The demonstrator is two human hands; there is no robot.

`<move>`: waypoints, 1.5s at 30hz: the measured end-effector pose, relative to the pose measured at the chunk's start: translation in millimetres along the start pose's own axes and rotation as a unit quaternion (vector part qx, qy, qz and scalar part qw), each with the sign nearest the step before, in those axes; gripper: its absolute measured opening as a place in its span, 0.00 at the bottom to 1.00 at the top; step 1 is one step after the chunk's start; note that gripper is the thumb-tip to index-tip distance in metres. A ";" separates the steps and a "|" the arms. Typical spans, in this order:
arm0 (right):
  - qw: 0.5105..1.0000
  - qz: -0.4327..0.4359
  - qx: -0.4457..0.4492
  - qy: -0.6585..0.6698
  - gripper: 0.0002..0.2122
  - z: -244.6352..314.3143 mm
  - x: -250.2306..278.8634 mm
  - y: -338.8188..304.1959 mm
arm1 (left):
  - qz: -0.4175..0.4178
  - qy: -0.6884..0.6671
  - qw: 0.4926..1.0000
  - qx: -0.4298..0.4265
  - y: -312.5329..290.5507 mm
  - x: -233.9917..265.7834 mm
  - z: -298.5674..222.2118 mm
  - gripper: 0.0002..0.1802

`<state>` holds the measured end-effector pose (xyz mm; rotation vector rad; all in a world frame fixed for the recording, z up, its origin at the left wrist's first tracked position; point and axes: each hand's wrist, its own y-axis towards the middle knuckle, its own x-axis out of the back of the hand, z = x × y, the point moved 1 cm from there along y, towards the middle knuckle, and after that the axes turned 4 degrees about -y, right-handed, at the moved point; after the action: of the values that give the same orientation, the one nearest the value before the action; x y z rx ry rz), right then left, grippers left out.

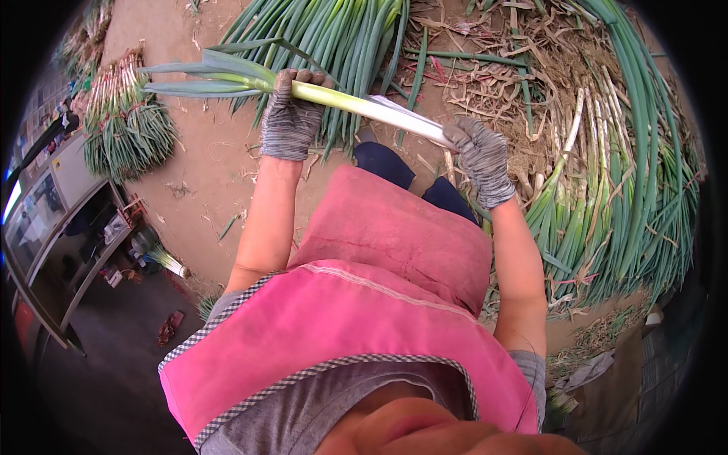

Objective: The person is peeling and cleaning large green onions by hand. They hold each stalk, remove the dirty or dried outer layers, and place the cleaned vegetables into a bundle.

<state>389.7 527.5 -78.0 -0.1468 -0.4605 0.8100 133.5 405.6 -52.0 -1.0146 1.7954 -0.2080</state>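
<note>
A long green onion [364, 108] stretches between my two hands, its white shank to the right and its green leaves fanning out to the left. My left hand [293, 114], in a grey striped knit glove, is closed round it where the leaves begin. The fingers of my right hand [480, 159], gloved alike, pinch the white end, and the root tip is hidden behind them. A strip of pale skin stands off the upper side of the shank. Just beyond my left hand lies a pile of green onion leaves [334, 45].
Unpeeled green onions [599, 197] lie heaped on the right. Dry husks [485, 91] litter the ground at the upper right. Tied bundles of green onions [129, 121] stand at the far left, near a parked vehicle [57, 197]. A pink apron [394, 235] covers my lap.
</note>
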 end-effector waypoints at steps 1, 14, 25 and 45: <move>1.000 -0.021 -0.021 0.010 0.08 -14.7 -1.3 11.2 | 0.018 0.023 1.000 -0.004 11.1 12.5 1.8 0.12; 0.948 -0.117 -0.172 -0.242 0.16 -249.3 66.5 133.6 | 0.160 0.098 0.933 -0.308 78.5 25.2 -76.5 0.14; 0.968 -0.192 0.062 -0.146 0.19 -283.0 48.0 2.7 | 0.047 0.151 0.962 -0.222 427.4 196.9 -177.2 0.19; 0.662 -0.424 -0.274 -0.554 0.12 -375.1 242.3 -52.6 | 0.311 0.366 0.870 0.112 148.2 14.2 217.0 0.13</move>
<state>738.3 685.1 -314.4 0.0440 -1.7924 -0.3258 232.3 553.9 -245.6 -0.1243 2.6111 -0.4210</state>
